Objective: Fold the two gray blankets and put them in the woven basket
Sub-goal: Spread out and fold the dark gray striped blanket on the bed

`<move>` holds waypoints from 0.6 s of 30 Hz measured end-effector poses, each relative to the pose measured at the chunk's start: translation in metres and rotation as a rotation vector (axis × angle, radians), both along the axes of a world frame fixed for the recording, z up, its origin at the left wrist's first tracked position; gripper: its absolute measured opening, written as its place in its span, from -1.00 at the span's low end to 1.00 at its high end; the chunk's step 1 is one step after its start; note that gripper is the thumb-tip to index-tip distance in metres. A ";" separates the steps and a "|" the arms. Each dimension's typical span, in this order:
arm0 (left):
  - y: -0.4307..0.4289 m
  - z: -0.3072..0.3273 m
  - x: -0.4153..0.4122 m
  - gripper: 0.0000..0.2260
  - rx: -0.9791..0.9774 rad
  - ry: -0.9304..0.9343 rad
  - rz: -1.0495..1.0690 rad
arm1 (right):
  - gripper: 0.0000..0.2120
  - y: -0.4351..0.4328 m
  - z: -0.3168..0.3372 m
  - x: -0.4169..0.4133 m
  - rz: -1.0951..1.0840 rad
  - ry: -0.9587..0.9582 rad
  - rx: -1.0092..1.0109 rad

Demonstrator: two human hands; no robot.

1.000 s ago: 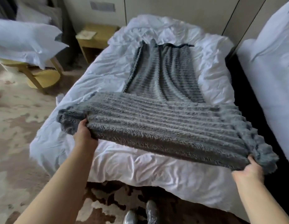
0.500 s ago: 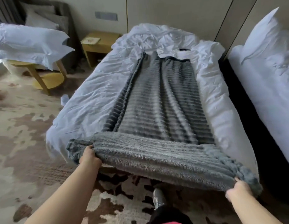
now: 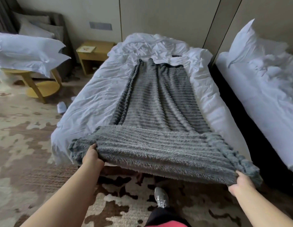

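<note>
A gray ribbed fuzzy blanket [image 3: 157, 102] lies lengthwise down the middle of a white-sheeted bed [image 3: 93, 99]. Its near end is lifted off the foot of the bed and stretched wide between my hands. My left hand [image 3: 91, 157] grips the near left corner, fingers curled under the edge. My right hand [image 3: 240, 183] grips the near right corner, where the thick fringe bunches up. A second blanket and the woven basket are not in view.
A second white bed [image 3: 263, 89] stands at the right across a narrow dark gap. A wooden nightstand [image 3: 93, 53], a round yellow side table [image 3: 39, 86] stacked with pillows [image 3: 27, 51], and an armchair [image 3: 42, 25] stand at left. A white slipper [image 3: 61, 107] lies on the patterned carpet.
I have stepped back from the bed, drawing the held end toward me past the bed's foot. The blanket now lies stretched longer along the bed; both hands keep their grip.
</note>
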State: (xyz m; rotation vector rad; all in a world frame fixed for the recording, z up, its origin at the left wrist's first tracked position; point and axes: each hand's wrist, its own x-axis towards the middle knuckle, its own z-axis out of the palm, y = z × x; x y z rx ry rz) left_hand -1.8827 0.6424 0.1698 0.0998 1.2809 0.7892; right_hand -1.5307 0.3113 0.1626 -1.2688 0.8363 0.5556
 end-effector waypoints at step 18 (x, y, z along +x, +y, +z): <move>0.097 0.039 0.102 -0.90 -0.004 -0.069 0.015 | -0.53 0.136 0.078 0.071 -0.072 -0.125 0.090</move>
